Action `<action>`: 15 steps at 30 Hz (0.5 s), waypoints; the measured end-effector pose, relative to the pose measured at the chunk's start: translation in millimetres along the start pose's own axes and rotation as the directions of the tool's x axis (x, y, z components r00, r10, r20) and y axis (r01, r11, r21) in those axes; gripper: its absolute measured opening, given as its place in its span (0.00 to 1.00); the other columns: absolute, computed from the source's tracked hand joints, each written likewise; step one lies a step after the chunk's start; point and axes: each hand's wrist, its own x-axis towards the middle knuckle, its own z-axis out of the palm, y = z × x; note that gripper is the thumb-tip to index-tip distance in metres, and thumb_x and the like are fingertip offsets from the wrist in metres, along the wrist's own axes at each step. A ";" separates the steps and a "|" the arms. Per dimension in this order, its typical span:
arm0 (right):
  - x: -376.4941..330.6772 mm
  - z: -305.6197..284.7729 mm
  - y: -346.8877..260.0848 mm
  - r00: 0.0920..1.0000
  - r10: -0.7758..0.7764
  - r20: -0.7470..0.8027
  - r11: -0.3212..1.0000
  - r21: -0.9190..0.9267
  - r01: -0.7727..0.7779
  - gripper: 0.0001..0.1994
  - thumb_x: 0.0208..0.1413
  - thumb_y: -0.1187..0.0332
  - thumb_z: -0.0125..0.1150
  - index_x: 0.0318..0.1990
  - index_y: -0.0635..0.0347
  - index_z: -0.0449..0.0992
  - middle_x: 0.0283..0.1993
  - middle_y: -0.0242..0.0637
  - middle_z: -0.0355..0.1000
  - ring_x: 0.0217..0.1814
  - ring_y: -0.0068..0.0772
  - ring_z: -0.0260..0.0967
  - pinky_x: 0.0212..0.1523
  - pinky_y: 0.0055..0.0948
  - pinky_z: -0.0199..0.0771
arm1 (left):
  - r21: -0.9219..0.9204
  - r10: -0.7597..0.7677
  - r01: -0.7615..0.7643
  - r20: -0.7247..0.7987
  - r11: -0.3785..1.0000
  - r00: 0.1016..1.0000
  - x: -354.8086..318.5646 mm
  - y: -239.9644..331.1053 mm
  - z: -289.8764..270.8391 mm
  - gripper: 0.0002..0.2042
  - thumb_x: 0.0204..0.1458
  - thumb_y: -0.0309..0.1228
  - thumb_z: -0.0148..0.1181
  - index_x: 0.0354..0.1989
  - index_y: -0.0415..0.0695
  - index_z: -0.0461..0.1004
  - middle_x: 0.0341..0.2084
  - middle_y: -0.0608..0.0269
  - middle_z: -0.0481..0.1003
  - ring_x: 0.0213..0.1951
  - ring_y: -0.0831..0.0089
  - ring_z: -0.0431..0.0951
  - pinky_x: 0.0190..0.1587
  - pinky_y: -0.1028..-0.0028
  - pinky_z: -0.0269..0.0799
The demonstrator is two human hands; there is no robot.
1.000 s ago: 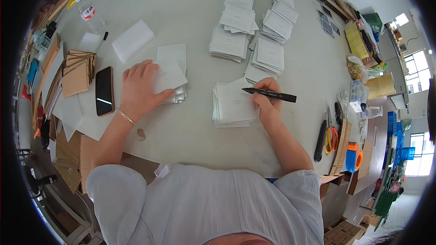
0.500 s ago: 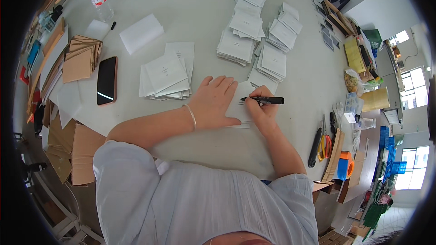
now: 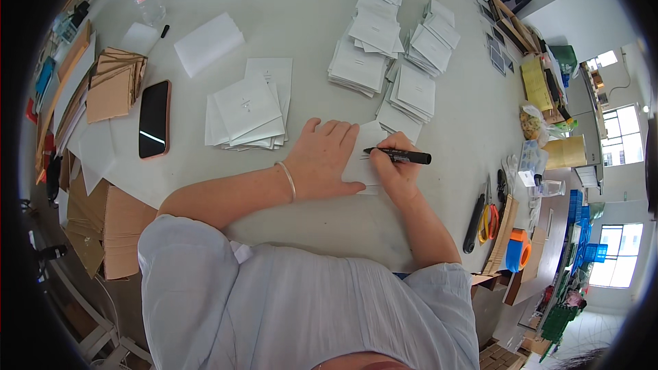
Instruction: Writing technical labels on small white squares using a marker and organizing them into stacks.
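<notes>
Black pen: slim, tip over white paper
Right hand: I see it pinching the pen
Left hand: palm down, spread, gripping nothing

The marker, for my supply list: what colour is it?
The marker is black, shown best in the head view.

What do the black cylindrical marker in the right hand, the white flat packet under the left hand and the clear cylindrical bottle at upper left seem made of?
Black cylindrical marker: probably smooth plastic, from its even, rigid-looking barrel.
White flat packet: likely matte paper, from its soft, glare-free face; coated film possible.
Clear cylindrical bottle: likely thin glossy plastic, being see-through with bright reflections.
</notes>
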 end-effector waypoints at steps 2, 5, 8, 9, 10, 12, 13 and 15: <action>0.2 1.3 -1.3 0.999 0.012 -0.030 1.000 -0.022 -0.013 0.05 0.40 0.79 0.57 0.21 0.63 0.66 0.18 0.30 0.62 0.20 0.18 0.55 0.22 0.21 0.59 | 0.004 -0.001 0.001 0.008 1.000 1.000 0.4 0.7 -1.1 0.42 0.37 0.54 0.58 0.54 0.30 0.58 0.48 0.50 0.63 0.52 0.61 0.62 0.56 0.56 0.51; -0.2 0.1 -1.2 1.000 0.015 0.004 1.000 -0.011 -0.015 0.05 0.41 0.79 0.57 0.22 0.63 0.66 0.18 0.30 0.62 0.20 0.18 0.55 0.21 0.21 0.58 | -0.009 -0.018 0.018 0.038 1.000 0.999 -0.5 1.2 -1.4 0.42 0.37 0.55 0.58 0.54 0.30 0.57 0.48 0.50 0.63 0.52 0.62 0.62 0.55 0.56 0.51; -2.4 0.2 0.6 1.000 0.015 -0.011 1.000 0.015 -0.015 0.05 0.41 0.78 0.57 0.21 0.63 0.66 0.17 0.30 0.62 0.20 0.17 0.55 0.21 0.22 0.58 | -0.008 0.001 -0.001 0.000 1.000 1.000 -1.8 1.3 0.3 0.42 0.38 0.54 0.58 0.54 0.30 0.58 0.48 0.50 0.63 0.53 0.62 0.62 0.56 0.56 0.51; -2.4 0.4 0.5 1.000 0.016 -0.013 1.000 0.015 -0.016 0.05 0.41 0.78 0.57 0.21 0.63 0.66 0.17 0.30 0.62 0.20 0.17 0.55 0.21 0.22 0.58 | -0.008 -0.003 0.003 0.005 1.000 1.000 -1.4 1.9 -0.5 0.42 0.38 0.54 0.58 0.54 0.30 0.58 0.48 0.50 0.63 0.53 0.61 0.62 0.56 0.56 0.51; -2.2 0.7 0.4 1.000 -0.005 -0.010 1.000 -0.006 0.005 0.05 0.41 0.78 0.57 0.22 0.62 0.66 0.18 0.29 0.62 0.20 0.17 0.54 0.21 0.21 0.58 | -0.009 -0.006 0.006 0.010 1.000 1.000 -1.3 2.5 -0.9 0.41 0.38 0.54 0.58 0.54 0.30 0.58 0.48 0.50 0.63 0.53 0.61 0.62 0.56 0.56 0.51; -2.8 0.1 0.4 1.000 -0.027 -0.012 0.999 -0.029 0.026 0.05 0.41 0.79 0.57 0.22 0.62 0.66 0.18 0.29 0.62 0.19 0.17 0.54 0.21 0.20 0.57 | -0.004 -0.012 0.012 0.017 1.000 1.000 -1.3 2.7 -1.6 0.42 0.37 0.54 0.58 0.54 0.30 0.58 0.48 0.50 0.63 0.53 0.61 0.62 0.56 0.55 0.51; -3.5 -0.8 0.4 0.992 0.109 -0.060 0.980 0.175 -0.097 0.05 0.41 0.79 0.57 0.22 0.61 0.66 0.18 0.28 0.61 0.19 0.17 0.53 0.21 0.20 0.56 | 0.001 -0.019 0.019 0.022 1.000 1.000 -1.1 2.4 -2.3 0.42 0.37 0.54 0.58 0.54 0.31 0.58 0.48 0.50 0.63 0.53 0.61 0.62 0.56 0.55 0.51; -4.0 -5.5 0.0 0.923 0.379 -0.059 0.810 0.504 -0.300 0.05 0.42 0.79 0.55 0.24 0.60 0.66 0.19 0.27 0.60 0.19 0.17 0.53 0.21 0.17 0.53 | -0.003 -0.022 0.022 0.017 1.000 1.000 -0.7 2.9 -3.4 0.42 0.35 0.52 0.61 0.53 0.32 0.58 0.48 0.50 0.63 0.52 0.60 0.63 0.55 0.56 0.52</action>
